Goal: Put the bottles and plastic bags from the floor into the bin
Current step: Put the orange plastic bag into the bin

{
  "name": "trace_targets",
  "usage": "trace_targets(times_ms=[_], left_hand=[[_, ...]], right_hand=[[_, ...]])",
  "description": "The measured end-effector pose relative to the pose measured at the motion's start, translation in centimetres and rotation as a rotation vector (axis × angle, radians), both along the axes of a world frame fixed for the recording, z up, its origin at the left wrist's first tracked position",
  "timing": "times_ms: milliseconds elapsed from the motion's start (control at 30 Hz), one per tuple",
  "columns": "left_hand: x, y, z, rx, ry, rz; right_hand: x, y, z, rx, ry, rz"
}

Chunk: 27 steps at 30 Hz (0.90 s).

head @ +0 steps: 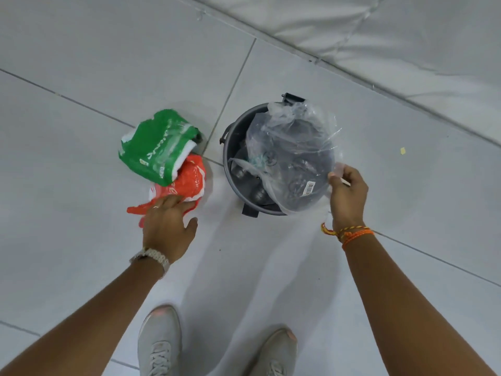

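A round grey bin (230, 147) is standing on the smooth, shiny tiled floor (81, 77). A thin, see-through plastic bag (295, 147) is lying crinkled across the top of the bin and covering most of its opening. Dark bottles (240, 172) are showing down inside, blurry through the plastic. The person's right hand (347, 194) is pinching the edge of this clear bag at the bin's right rim, with the fingers closed on it.

Just left of the bin, a crumpled green bag (157, 147) is lying on the floor, partly on top of a wrinkled orange bag (192, 177). The left hand (168, 226) is reaching down with its fingers spread on the orange bag, pressing it but not closed around it.

The person is wearing a watch (151, 257), woven orange bracelets (352, 233) and pale shoes (160, 343). A white padded mat (393, 36) is lying behind the bin.
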<state>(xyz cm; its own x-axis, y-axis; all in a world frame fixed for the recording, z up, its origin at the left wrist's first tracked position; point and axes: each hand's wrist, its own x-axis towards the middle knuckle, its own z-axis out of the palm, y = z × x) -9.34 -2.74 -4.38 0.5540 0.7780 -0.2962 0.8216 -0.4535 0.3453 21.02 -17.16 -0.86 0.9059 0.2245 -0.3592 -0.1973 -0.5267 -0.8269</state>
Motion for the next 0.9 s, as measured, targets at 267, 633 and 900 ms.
trace_targets(times_ms=[267, 633, 900], left_hand=[[3.7, -2.9, 14.7, -0.132, -0.899, 0.606], [14.2, -1.5, 16.3, -0.362, -1.030, 0.518], [14.3, 0.4, 5.0, 0.023, 0.086, -0.190]], right_hand=[[0.0, 0.4, 0.5, -0.026, 0.078, -0.039], [-0.5, -0.1, 0.7, 0.015, 0.168, -0.056], [-0.6, -0.1, 1.0, 0.123, 0.291, -0.131]])
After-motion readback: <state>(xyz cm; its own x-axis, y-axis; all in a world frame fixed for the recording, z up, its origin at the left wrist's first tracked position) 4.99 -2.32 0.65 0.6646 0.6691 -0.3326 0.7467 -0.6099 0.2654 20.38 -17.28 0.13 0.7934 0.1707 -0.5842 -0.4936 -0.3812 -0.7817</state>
